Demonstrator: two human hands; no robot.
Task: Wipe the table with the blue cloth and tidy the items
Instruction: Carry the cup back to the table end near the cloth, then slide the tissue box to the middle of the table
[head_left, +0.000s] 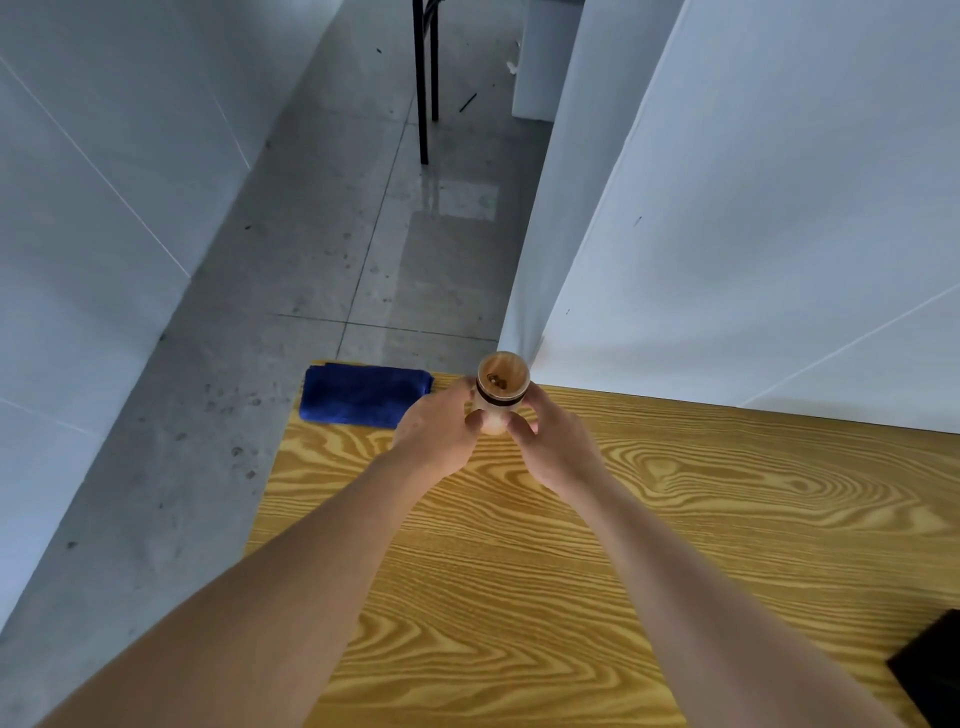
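Observation:
A small wooden grinder (502, 382) with a dark band around its upper part is held above the far edge of the wooden table (597, 545). My left hand (441, 436) grips its left side and my right hand (550, 447) grips its right side, fingers wrapped around the lower body. The round top shows a small dark fitting at its centre. A folded blue cloth (363, 396) lies flat on the table's far left corner, just left of my left hand and apart from it.
A black object (930, 670) sits at the table's right edge, cut off by the frame. White panels stand to the left and right. Grey tiled floor lies beyond the table, with black chair legs (423, 78) farther back.

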